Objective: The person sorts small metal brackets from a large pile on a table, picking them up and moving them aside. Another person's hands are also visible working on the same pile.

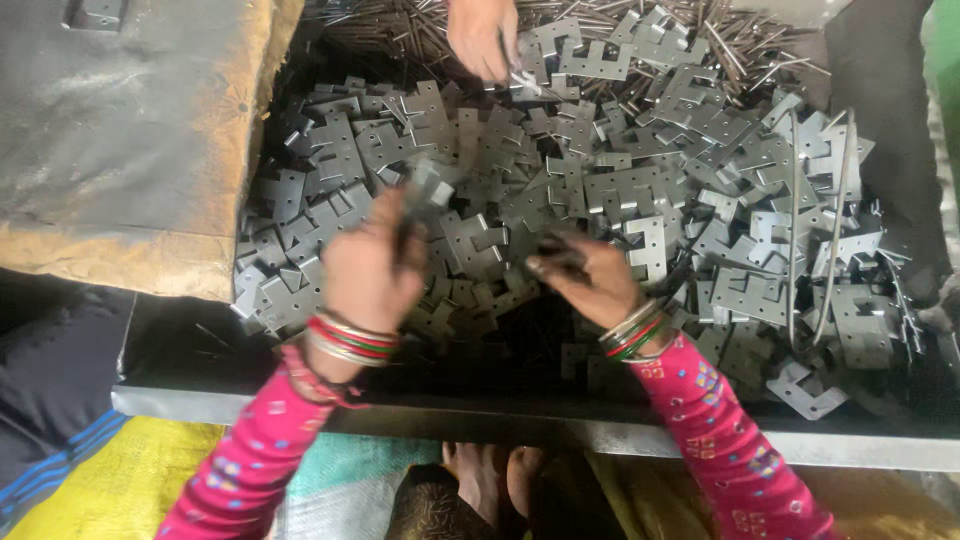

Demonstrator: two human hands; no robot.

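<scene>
A big heap of grey metal hinge plates fills the dark tray in front of me. My left hand is raised over the heap and grips a hinge plate that sticks up past my fingers. To its right, my right hand is closed on a small dark metal piece, blurred, low over the plates. Both wrists wear bangles and pink patterned sleeves. Another person's hand reaches in from the far side and touches plates at the top of the pile.
Thin metal pins lie piled along the far edge. Two long bent wire rods rest on the plates at right. A dirty grey and brown sack covers the left. The tray's metal front rim runs below my wrists.
</scene>
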